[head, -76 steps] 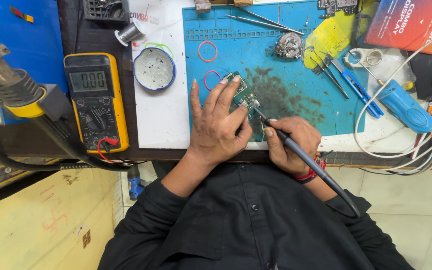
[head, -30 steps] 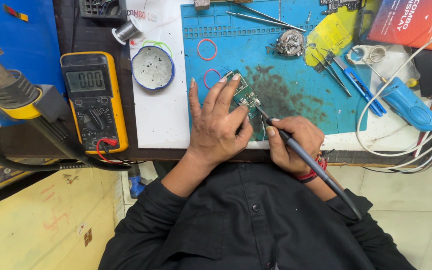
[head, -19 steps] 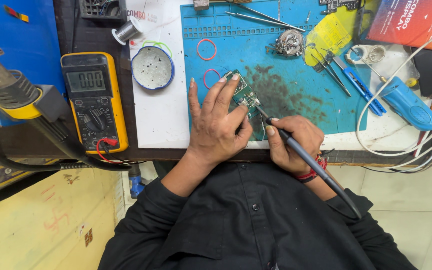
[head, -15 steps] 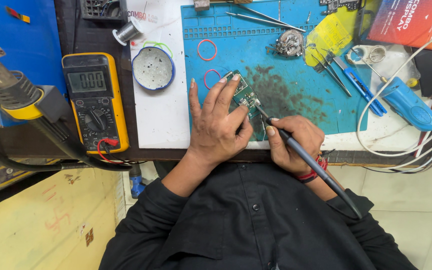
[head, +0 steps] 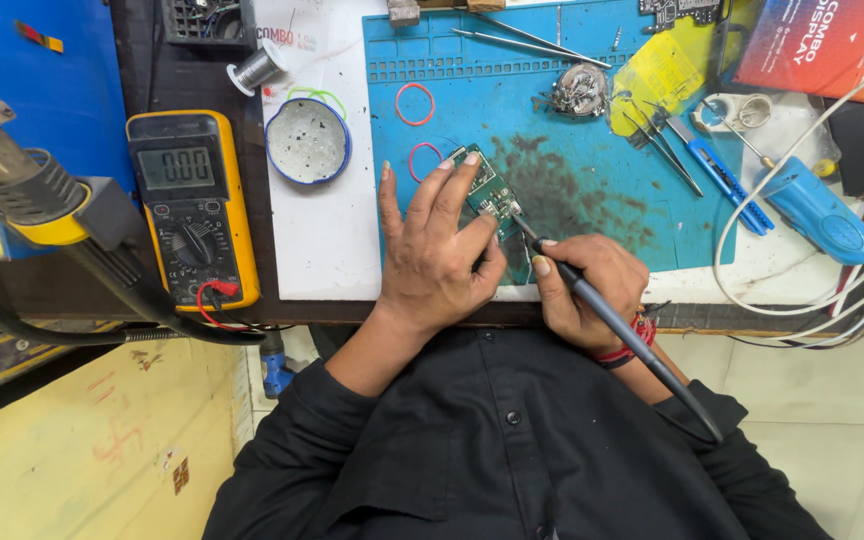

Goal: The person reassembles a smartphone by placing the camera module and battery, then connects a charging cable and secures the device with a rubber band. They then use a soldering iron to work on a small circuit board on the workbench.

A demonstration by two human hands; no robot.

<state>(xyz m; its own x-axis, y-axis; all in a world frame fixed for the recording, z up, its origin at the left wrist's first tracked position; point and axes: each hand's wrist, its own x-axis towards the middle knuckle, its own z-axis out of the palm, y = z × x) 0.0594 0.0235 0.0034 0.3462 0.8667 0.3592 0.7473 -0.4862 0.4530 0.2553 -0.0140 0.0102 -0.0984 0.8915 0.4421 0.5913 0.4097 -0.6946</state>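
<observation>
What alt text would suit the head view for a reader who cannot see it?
Seen from above, a person's left hand pins a small green circuit board to a blue work mat while the right hand holds a soldering iron, tip on the board. A yellow multimeter lies to the left.

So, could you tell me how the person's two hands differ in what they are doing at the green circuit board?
The left hand lies spread flat, fingers pressing on the green circuit board; the right hand is curled, gripping a dark soldering iron like a pen. The left touches the board directly; the right reaches it only by the iron's tip. Both rest over the blue mat.
</observation>
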